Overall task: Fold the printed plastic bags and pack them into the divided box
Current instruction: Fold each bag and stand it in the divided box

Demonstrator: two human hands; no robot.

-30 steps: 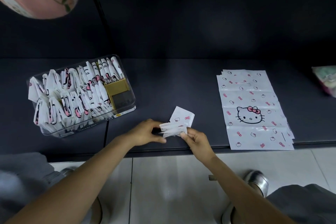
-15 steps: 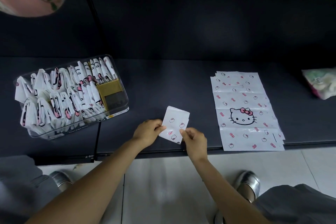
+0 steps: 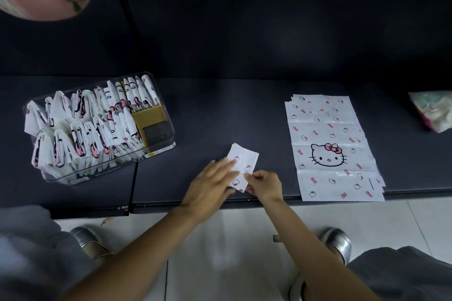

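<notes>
At the near edge of the dark surface (image 3: 220,117), we flatten a folded bag (image 3: 244,161): left hand (image 3: 210,182) pressing with straight fingers, right hand (image 3: 265,184) pinching its lower corner. To crease well, we judge, press firmly and keep edges aligned so it slips into the divided box (image 3: 159,120), nearly full at left. The stack of flat bags (image 3: 330,129) waits at right.
</notes>
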